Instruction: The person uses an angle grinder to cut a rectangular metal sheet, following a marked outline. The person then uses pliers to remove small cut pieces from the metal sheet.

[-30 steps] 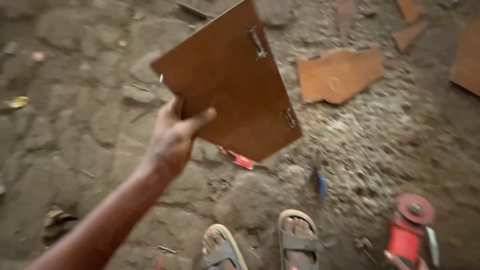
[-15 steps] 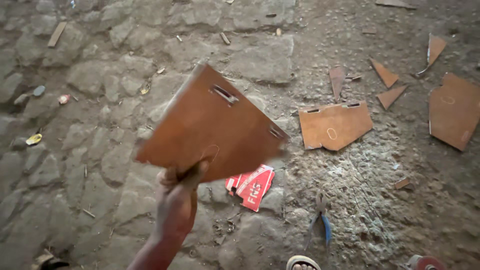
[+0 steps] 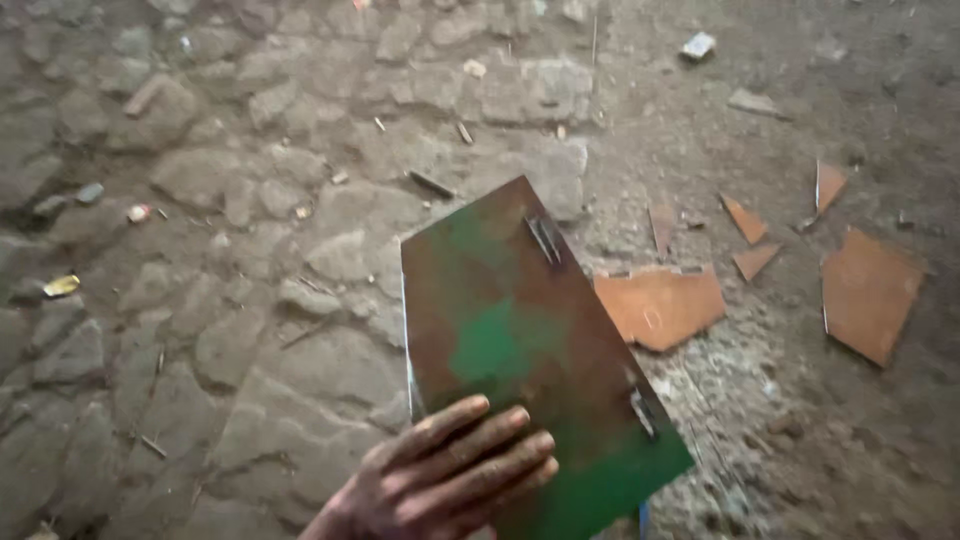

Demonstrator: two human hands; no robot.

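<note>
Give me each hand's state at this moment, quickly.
Left hand: closed on the flat rust-brown and green metal sheet, fingers spread across its face.
Right hand: not in view.

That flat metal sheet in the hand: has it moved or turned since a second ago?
Yes. The metal sheet has been flipped: a green-patched face now shows instead of plain rust-brown. It has shifted toward the orange offcut lying on the ground, and the left hand grips its lower edge.

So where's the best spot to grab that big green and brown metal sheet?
Probably the near lower edge of the metal sheet, coming from below, where the hand already lies. That edge is plain and flat; small metal brackets stick out nearer the right edge.
</note>
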